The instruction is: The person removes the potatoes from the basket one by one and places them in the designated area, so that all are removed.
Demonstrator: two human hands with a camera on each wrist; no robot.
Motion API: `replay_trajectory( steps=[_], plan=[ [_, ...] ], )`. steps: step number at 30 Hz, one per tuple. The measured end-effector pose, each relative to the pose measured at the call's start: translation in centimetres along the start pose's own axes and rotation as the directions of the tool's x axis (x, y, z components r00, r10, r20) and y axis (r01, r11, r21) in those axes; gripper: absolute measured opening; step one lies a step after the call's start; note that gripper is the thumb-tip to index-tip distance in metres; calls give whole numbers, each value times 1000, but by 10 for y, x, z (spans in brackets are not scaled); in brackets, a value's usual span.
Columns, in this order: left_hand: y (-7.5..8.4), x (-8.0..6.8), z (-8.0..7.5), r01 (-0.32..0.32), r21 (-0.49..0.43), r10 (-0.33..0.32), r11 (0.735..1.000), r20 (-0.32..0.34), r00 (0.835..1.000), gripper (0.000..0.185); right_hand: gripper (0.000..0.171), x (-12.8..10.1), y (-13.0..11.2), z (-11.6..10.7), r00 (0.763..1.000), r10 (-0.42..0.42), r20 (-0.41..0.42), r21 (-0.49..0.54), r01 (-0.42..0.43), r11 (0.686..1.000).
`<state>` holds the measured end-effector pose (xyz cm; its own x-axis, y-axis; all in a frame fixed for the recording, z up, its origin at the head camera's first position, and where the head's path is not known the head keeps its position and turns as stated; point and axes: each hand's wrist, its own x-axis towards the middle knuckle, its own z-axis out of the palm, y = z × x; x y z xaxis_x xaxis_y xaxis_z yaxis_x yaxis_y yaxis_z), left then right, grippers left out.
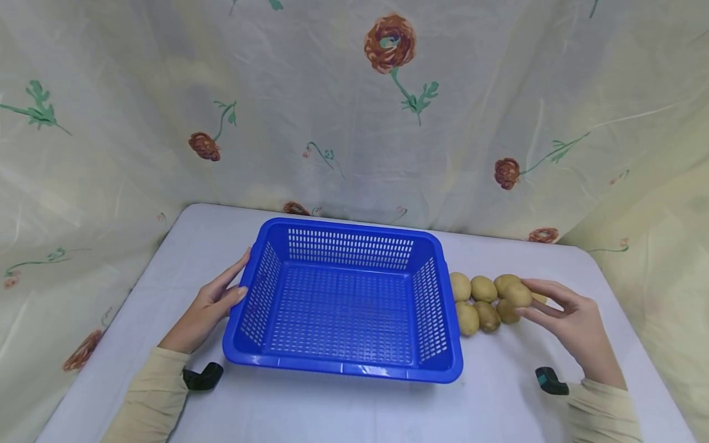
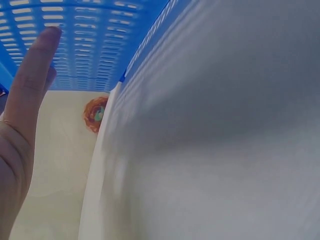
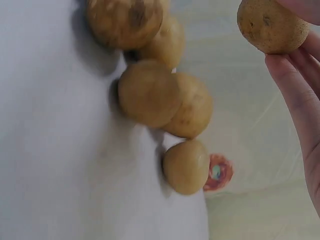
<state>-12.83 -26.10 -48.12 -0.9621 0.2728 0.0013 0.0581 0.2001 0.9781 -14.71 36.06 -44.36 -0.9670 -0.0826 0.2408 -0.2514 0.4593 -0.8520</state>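
Observation:
My left hand lies against the left side of a blue plastic basket, with the thumb at the rim. In the left wrist view, straight fingers rest by the slotted outer wall. Between thumb and fingertips, my right hand pinches a round, tan potato. That same potato shows up raised off the table in the right wrist view. Below and left of it lie several other potatoes in two rough rows, right beside the basket's right wall.
A white-covered table carries everything. Behind it hangs a pale curtain with a flower print, close to the table's back edge. Each wrist wears a small black device, the left one near the basket's front left corner.

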Motion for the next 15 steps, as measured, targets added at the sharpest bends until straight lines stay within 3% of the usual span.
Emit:
replay_trajectory(
  steps=[15],
  plan=[
    [0, 0, 1, 8, 13, -8, 1000, -9, 1000, 63, 51, -15, 47, -21, 995, 65, -70, -69, -70, 995]
  ],
)
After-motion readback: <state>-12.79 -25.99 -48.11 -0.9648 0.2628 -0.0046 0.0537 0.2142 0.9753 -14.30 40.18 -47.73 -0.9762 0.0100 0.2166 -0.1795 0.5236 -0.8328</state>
